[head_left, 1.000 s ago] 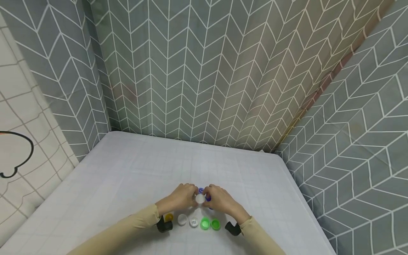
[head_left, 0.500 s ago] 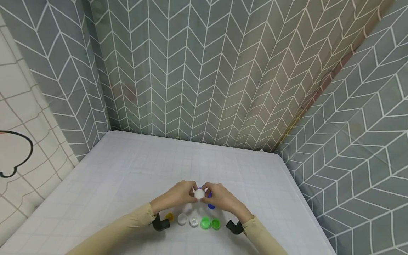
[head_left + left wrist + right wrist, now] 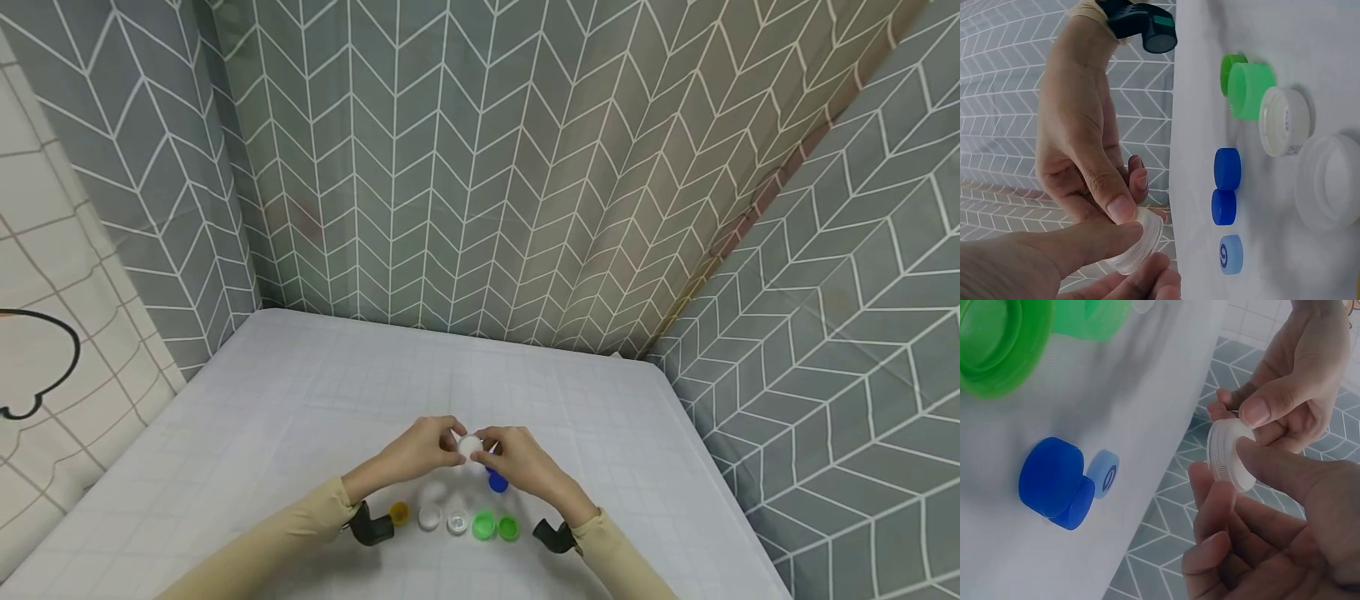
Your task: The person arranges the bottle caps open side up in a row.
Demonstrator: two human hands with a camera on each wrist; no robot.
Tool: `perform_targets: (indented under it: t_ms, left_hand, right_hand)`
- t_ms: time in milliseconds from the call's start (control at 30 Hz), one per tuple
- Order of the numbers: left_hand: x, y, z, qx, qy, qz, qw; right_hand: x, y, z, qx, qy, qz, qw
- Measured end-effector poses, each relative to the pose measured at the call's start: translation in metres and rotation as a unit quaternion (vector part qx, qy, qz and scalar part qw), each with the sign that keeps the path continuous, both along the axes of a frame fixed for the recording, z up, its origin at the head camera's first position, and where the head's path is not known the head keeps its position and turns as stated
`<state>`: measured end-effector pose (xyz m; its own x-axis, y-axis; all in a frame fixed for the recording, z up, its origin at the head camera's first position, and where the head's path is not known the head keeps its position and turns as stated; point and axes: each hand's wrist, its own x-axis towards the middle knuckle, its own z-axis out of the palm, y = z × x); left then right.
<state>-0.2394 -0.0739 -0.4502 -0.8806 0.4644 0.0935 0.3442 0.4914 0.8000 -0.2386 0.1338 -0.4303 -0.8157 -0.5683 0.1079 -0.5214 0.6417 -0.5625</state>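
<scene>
A translucent white bottle cap point(image 3: 470, 447) with a ribbed side is held tilted above the table, between both hands. My left hand point(image 3: 422, 450) pinches it at its left edge, and my right hand point(image 3: 525, 461) pinches it at the right. In the left wrist view, both thumbs press on the face of the cap point(image 3: 1141, 245), close together. The right wrist view shows right fingers behind the rim of the cap point(image 3: 1222, 456). Beneath the hands lie two dark blue caps point(image 3: 1052, 475) and a light blue cap point(image 3: 1106, 470) with a swirl mark.
Nearer the body, a row of caps lies on the white-clothed table point(image 3: 337, 375): a yellow cap point(image 3: 399, 512), a wide white cap point(image 3: 430, 517), a smaller white cap point(image 3: 457, 522) and two green caps point(image 3: 483, 525). Patterned grey curtains point(image 3: 450, 167) stand behind and at the sides.
Both hands have moved the white cap slightly up and away from the body in the head view. Dark blue caps beside the right hand show more now.
</scene>
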Motion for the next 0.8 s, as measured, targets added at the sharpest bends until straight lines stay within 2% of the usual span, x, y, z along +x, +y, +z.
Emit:
perform_targets:
  t_ms: [267, 500, 800]
  left_hand:
    - [-0.0023, -0.0073, 0.0001, 0.016, -0.011, -0.002, 0.9998]
    - [-0.0038, -0.0103, -0.0037, 0.036, -0.035, -0.008, 0.9987]
    - [-0.0023, -0.0105, -0.0033, 0.019, -0.027, 0.003, 0.9994]
  right_hand:
    - [0.0018, -0.0004, 0.0030, -0.019, 0.007, -0.004, 0.9998]
    - [0.0028, 0.0002, 0.0020, -0.038, 0.008, -0.009, 0.9992]
    - [0.0027, 0.0010, -0.0011, -0.072, -0.017, -0.007, 0.9972]
